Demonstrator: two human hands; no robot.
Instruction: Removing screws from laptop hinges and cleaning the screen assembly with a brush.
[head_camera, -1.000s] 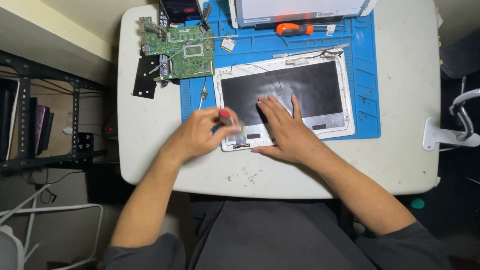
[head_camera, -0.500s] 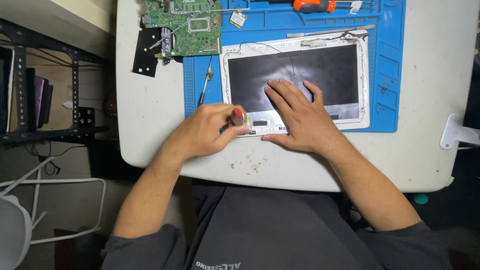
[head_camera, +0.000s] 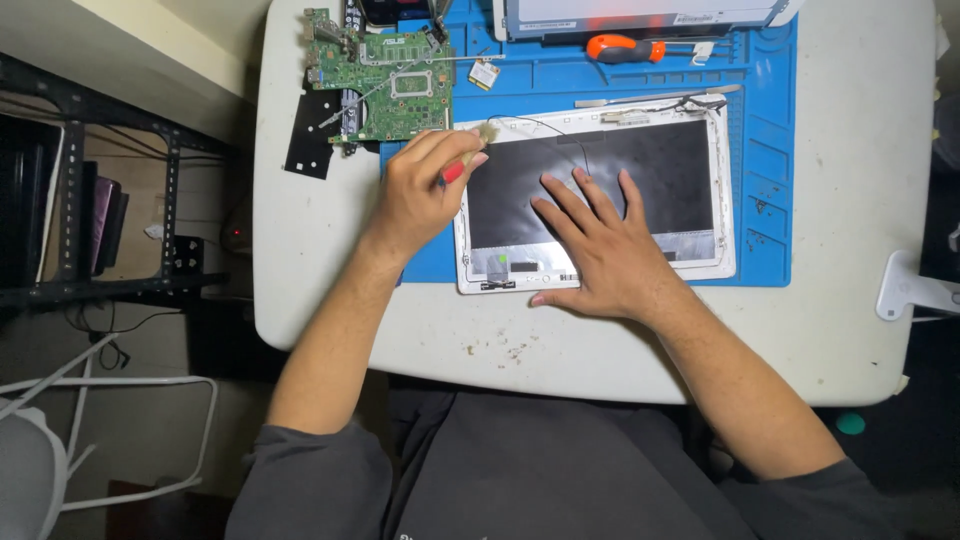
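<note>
Left hand (head_camera: 425, 190) has moved from the white laptop lid (head_camera: 595, 205)'s 7 o'clock corner up to its 10 o'clock corner, fingers clamped on a small red-tipped tool (head_camera: 453, 171), while right hand (head_camera: 600, 250) stays flat, fingers spread, on the lid's dark panel on the blue mat (head_camera: 770, 150).

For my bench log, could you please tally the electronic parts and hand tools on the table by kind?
Green circuit boards: 1
White-framed laptop lid panels: 1
Orange-handled screwdrivers: 1
Small red-tipped tools in the left hand: 1
Total: 4
</note>
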